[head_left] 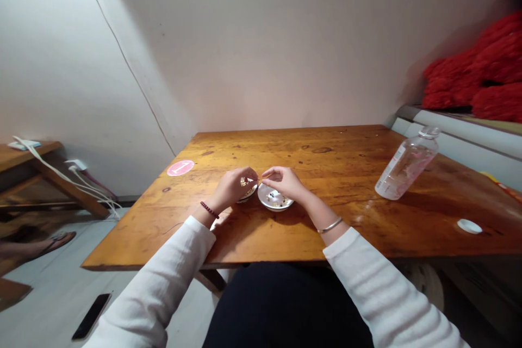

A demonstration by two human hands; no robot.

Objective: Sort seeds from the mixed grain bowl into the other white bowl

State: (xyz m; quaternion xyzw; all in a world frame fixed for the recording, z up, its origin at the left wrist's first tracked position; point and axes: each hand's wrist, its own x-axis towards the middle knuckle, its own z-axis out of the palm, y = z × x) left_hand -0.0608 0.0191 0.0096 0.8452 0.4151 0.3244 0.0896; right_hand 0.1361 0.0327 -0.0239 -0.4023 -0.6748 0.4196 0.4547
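My left hand [234, 186] hovers over a small white dish [249, 193], mostly hiding it, with a small pale bead-like piece [243, 181] pinched in its fingertips. My right hand [285, 182] is just above a second white dish [275, 199], which holds several tiny coloured pieces. Its finger and thumb are pinched close to my left fingertips, and anything thin between them is too small to tell. A dark beaded bracelet circles my left wrist, and a silver bangle circles my right.
The hands work over a wooden table [326, 147] against a wall, with a plastic water bottle [408, 163] lying on it to the right, a white cap [468, 226], and a pink round sticker [180, 168]. Red fabric [473, 76] is piled at right; a phone [91, 316] lies on the floor.
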